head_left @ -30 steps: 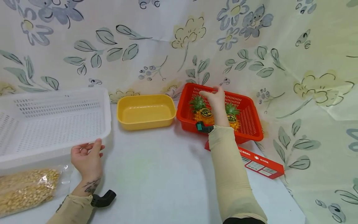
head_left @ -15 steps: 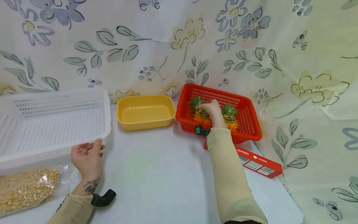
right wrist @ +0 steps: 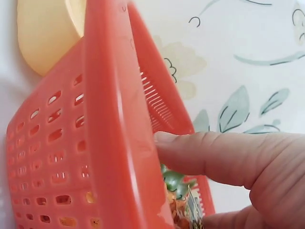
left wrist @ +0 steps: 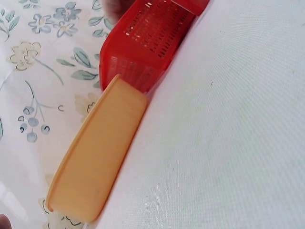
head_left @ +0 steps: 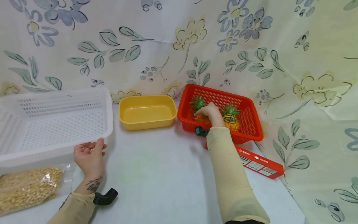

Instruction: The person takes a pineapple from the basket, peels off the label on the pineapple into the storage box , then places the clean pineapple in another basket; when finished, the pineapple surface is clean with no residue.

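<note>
Pineapple (head_left: 198, 104) beneath right hand (head_left: 209, 112): orange, green-crowned.

Red basket (head_left: 250, 137), orange pineapples (head_left: 231, 125) with green crowns (head_left: 230, 109), yellow tub (head_left: 148, 125), white basket (head_left: 108, 109), blue-and-yellow floral backdrop (head_left: 167, 46)

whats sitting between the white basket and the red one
A yellow tub stands between the white basket and the red basket; the head view shows it.
</note>
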`<action>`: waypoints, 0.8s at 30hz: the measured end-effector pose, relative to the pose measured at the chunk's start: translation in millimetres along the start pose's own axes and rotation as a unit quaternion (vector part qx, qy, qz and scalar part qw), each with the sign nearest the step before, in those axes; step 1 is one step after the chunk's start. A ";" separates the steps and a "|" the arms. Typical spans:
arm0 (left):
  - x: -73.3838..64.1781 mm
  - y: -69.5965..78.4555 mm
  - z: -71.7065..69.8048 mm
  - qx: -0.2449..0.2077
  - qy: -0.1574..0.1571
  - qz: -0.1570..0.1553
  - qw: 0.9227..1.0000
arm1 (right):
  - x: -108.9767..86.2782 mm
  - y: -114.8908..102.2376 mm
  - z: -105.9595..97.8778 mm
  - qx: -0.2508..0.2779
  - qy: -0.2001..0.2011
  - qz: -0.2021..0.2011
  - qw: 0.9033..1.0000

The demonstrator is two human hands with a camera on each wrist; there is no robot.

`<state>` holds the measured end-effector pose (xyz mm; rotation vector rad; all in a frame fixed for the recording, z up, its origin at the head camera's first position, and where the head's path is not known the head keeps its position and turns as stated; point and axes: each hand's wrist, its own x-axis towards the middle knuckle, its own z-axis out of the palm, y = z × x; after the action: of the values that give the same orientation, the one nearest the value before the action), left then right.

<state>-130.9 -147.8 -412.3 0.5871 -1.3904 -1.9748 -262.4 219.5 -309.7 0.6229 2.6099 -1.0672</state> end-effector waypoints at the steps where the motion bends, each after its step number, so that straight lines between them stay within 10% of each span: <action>1: -0.1 0.0 0.2 0.002 0.000 0.001 1.000 | 0.6 0.2 0.1 -0.005 -0.004 0.001 1.000; 24: 3.3 -2.7 -0.6 0.020 -0.002 0.004 1.000 | 10.6 8.7 1.6 -0.075 -0.038 -0.003 0.996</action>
<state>-133.5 -150.0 -415.1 0.5948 -1.4365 -1.9471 -267.4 226.9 -320.1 0.5308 2.5977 -0.8672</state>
